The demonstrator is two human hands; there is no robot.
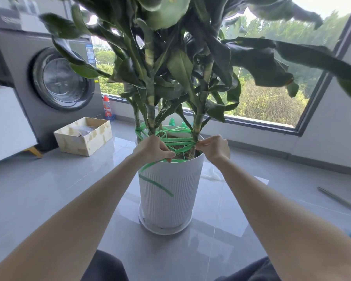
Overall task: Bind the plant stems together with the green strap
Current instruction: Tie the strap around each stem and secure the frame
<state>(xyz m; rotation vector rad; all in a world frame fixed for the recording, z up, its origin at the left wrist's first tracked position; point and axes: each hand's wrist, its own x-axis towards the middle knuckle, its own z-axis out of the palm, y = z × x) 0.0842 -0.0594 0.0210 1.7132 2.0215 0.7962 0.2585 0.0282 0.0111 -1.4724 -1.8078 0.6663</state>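
A tall leafy plant with several thick stems point(150, 102) grows from a white ribbed pot point(168, 199) on the floor in front of me. A green strap point(178, 141) loops around the stem bases just above the soil, crossing itself in several bands. My left hand point(154, 148) pinches the strap at the pot's near rim, and a loose tail hangs down over the pot's front. My right hand point(213, 147) pinches the strap right beside the right stem point(198, 126).
A grey washing machine point(49, 82) stands at the left, with an open cardboard box point(83, 136) on the floor beside it. A detergent bottle point(106, 107) sits under the large window. A long thin tool point(340, 201) lies on the tiles at right. My knees show at the bottom.
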